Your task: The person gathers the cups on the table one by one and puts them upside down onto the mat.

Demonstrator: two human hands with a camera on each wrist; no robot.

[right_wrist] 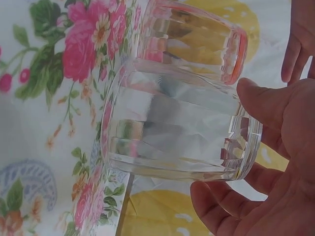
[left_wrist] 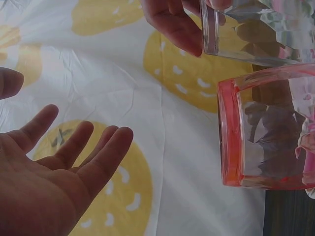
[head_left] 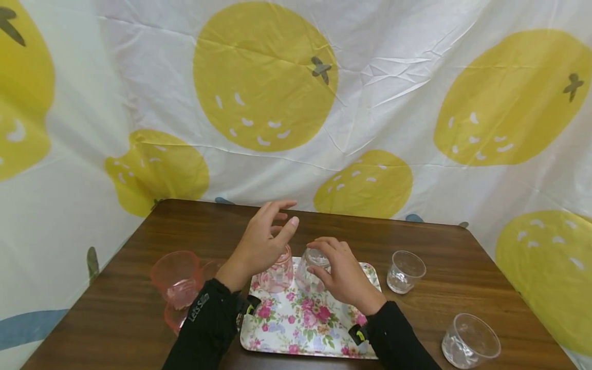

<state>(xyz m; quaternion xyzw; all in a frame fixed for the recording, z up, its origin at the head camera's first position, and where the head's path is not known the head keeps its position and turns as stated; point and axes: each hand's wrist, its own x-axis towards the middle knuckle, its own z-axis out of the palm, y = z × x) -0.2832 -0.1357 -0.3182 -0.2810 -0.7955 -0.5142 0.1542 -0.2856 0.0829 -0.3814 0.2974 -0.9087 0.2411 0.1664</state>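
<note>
An upside-down pink-tinted glass (head_left: 276, 277) stands on the flowered tray (head_left: 296, 336), its pink base (left_wrist: 231, 132) facing up. Beside it is a clear glass (right_wrist: 172, 123), also rim down on the tray. My right hand (head_left: 344, 272) holds the clear glass near its raised base, thumb on one side and fingers on the other. My left hand (head_left: 259, 246) is raised over the pink glass with its fingers spread and loosely bent. In the left wrist view, a gap separates the left hand (left_wrist: 64, 172) from the pink glass, and nothing is in its grasp.
Two clear glasses stand upright on the brown table (head_left: 462, 277) to the right, one farther back (head_left: 406, 272) and one nearer (head_left: 469, 341). Pink glasses (head_left: 176, 275) stand left of the tray, partly hidden by the left arm. A lemon-print curtain (head_left: 370, 118) hangs behind the table.
</note>
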